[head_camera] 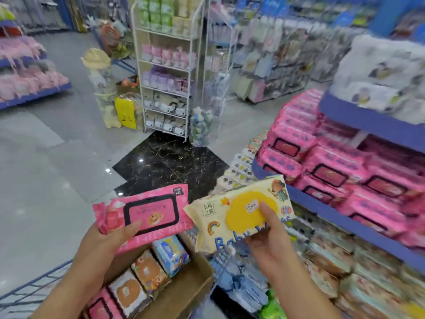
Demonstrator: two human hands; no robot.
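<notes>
Above the cardboard box point(188, 292), left hand point(108, 240) pinches the pink wipes pack point(145, 216), right hand point(269, 240) the cream baby-wipes pack point(239, 215); likely soft, slick, so grip edges.

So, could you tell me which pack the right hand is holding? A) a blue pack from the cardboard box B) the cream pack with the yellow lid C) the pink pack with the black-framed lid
B: the right hand grips the cream pack, thumb on its yellow lid; the left hand holds the pink pack.
</notes>
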